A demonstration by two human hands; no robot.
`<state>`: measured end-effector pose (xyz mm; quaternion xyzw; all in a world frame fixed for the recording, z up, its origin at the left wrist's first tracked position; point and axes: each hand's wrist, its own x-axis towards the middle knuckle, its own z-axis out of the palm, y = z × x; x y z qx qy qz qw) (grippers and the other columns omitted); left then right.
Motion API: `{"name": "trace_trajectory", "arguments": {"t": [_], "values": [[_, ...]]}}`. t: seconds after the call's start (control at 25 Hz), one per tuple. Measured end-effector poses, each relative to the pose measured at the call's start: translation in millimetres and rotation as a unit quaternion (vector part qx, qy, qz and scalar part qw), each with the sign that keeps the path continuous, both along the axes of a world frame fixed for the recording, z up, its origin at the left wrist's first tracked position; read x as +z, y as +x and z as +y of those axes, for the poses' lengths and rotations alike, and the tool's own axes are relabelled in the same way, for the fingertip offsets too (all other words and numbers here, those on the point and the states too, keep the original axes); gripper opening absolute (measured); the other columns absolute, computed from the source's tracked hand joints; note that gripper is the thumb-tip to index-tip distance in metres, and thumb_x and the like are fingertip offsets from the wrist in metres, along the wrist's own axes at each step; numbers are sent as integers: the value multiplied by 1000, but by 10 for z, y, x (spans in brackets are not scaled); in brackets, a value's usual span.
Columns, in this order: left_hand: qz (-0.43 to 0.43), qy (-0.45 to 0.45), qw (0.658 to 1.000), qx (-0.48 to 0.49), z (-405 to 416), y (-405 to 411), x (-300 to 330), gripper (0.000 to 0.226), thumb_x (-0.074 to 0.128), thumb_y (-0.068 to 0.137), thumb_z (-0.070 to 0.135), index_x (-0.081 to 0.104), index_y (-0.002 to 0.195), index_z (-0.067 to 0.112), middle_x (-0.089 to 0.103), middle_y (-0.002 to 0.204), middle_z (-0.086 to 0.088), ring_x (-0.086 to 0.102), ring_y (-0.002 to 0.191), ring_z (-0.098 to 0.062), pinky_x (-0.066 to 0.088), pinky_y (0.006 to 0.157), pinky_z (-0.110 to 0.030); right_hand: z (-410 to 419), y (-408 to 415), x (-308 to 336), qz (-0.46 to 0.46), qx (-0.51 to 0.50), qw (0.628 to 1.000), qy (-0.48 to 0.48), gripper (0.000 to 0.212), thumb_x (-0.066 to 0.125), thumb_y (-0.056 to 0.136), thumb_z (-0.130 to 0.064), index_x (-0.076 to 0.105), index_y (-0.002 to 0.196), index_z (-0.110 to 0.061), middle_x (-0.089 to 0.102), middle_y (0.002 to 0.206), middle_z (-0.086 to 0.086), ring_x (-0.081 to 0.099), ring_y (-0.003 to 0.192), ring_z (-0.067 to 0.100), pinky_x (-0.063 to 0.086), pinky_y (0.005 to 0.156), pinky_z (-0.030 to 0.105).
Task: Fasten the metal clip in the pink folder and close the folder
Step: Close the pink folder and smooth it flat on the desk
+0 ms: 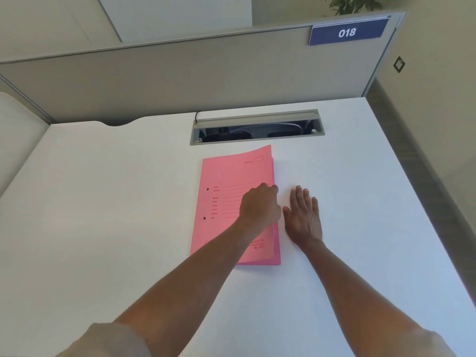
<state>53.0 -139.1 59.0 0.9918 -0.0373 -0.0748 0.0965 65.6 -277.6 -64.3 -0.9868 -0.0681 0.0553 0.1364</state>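
The pink folder [226,176] lies on the white desk [103,202], its printed front cover down over the back cover, with the far right corner curling up a little. Two punched holes show near its left edge. The metal clip is hidden inside. My left hand [260,206] rests on the cover near its right edge, fingers curled at that edge. My right hand [304,215] lies flat, palm down, on the desk just right of the folder, fingers apart and holding nothing.
An open cable tray [257,136] with a raised grey lid is set into the desk just behind the folder. A grey partition [180,73] with a blue "018" sign [347,32] stands along the back. The desk's right edge [412,202] drops to the floor.
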Motion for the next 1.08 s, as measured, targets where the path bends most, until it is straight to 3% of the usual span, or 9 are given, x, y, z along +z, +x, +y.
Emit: {"name": "trace_trajectory", "arguments": {"t": [0.36, 0.52, 0.72, 0.96, 1.08], "values": [[18, 70, 997, -18, -178, 67, -241, 25, 53, 94, 21, 63, 115, 10, 65, 101, -10, 67, 88, -29, 51, 71, -35, -16, 5, -1, 3, -3, 1000, 4, 61, 22, 104, -35, 7, 157, -10, 0, 167, 5, -6, 154, 20, -4, 125, 40], [19, 118, 992, -30, -232, 39, -363, 24, 49, 97, 21, 64, 113, 10, 63, 102, -11, 66, 85, -29, 45, 64, -34, -13, 8, 3, 7, -4, 1000, 8, 61, 20, 103, -36, 7, 157, -10, 0, 167, 4, -6, 154, 19, -5, 124, 40], [1, 163, 985, -62, -215, -53, -517, 32, 43, 103, 24, 54, 129, 10, 54, 136, -26, 70, 92, -35, 55, 72, -38, -17, 3, 9, 9, -3, 1000, 7, 61, 21, 104, -37, 6, 157, -9, 1, 167, 5, -6, 154, 20, -5, 124, 40], [-28, 122, 990, -69, -75, -90, -500, 46, 46, 102, 23, 38, 146, 11, 61, 117, -15, 68, 89, -31, 53, 68, -38, 9, 7, 66, 24, -6, 1000, 17, 62, 27, 104, -35, 6, 157, -9, 1, 167, 7, -6, 154, 23, -4, 124, 43], [-17, 71, 997, -38, 66, -109, -479, 42, 48, 99, 17, 44, 139, 6, 66, 110, -11, 69, 91, -30, 57, 73, -40, 84, 18, 117, 46, -26, 998, 36, 64, 26, 104, -38, 7, 157, -9, 0, 167, 8, -7, 153, 25, -5, 124, 45]]}}
